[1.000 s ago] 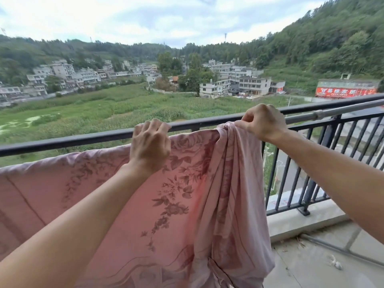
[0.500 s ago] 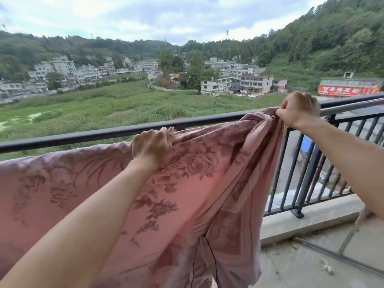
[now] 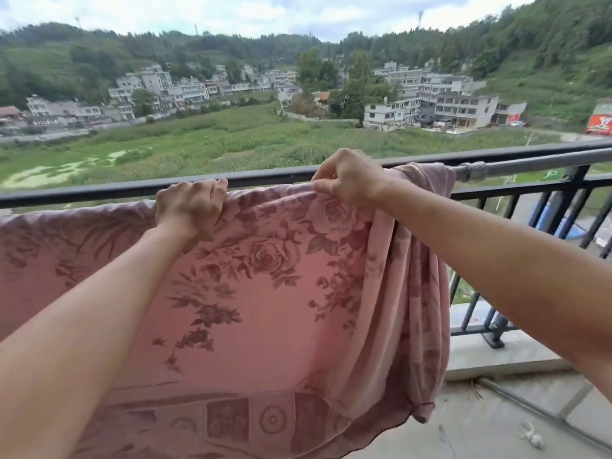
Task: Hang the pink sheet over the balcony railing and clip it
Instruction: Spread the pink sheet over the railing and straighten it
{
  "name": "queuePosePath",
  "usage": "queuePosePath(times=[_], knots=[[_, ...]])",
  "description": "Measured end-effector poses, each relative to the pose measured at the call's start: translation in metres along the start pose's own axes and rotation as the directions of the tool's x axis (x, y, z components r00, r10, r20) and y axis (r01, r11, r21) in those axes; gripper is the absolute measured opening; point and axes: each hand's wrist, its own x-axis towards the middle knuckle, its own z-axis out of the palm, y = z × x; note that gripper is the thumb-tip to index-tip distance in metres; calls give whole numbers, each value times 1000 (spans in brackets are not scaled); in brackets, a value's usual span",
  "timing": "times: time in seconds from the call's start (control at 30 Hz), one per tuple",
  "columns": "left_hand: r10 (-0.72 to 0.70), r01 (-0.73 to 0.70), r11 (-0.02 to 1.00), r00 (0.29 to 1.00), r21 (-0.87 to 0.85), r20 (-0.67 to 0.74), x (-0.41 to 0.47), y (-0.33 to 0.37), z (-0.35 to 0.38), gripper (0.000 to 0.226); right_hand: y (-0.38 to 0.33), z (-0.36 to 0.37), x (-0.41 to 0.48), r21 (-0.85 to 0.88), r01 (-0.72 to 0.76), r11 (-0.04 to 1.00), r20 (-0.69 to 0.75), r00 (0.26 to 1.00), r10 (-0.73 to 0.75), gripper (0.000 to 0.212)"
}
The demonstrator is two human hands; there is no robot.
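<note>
The pink sheet (image 3: 265, 309), printed with dark roses, hangs over the dark balcony railing (image 3: 99, 193) and drapes down on my side. Its right end is bunched in folds near a grey metal pole (image 3: 530, 165) that runs along the rail. My left hand (image 3: 190, 207) grips the sheet's top edge at the rail. To its right, my right hand (image 3: 347, 177) pinches the top edge with curled fingers. No clip is in view.
The railing's vertical bars (image 3: 543, 210) continue to the right above a concrete curb (image 3: 496, 356). The tiled balcony floor (image 3: 496, 425) lies at lower right with a small scrap of debris (image 3: 531, 433). Fields and buildings lie far below beyond the rail.
My right hand has let the bunched end rest on the pole and moved left along the top edge, closer to my left hand. The sheet now spreads further right.
</note>
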Motion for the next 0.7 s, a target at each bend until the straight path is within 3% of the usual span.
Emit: queuePosePath(times=[0.03,0.1,0.17,0.27,0.33,0.4,0.5,0.57,0.63,0.7], knots=[[-17,17,1000,998,-1,68,2,1,-4,48,-3,0,1,31,-28,999,-11,1000,28,16],[-121,105,991,970,82,209,-47,9,23,52,37,51,-4,177,-43,983,165,986,14,12],[-125,120,992,969,38,214,-52,6,22,52,41,53,2,70,-9,997,159,987,-2,13],[-165,171,985,972,-21,167,-24,17,18,51,40,39,32,-52,-32,998,-2,999,32,15],[-184,193,980,973,-53,139,-13,21,16,50,36,38,44,-124,-45,991,-30,999,41,14],[-188,189,982,974,6,130,-13,22,15,48,37,40,44,-138,-21,990,-49,999,15,14],[-157,147,985,980,86,124,-20,27,15,49,58,39,17,-180,56,982,-202,975,-93,22],[-151,136,984,979,115,133,-23,29,14,51,80,36,-7,-242,-6,970,-275,959,-62,32],[-156,140,984,977,112,149,-22,34,12,49,103,24,-28,-252,-151,956,-306,950,70,42],[-112,107,993,989,55,100,-18,52,8,43,120,11,-45,-271,-231,935,-340,931,131,43]])
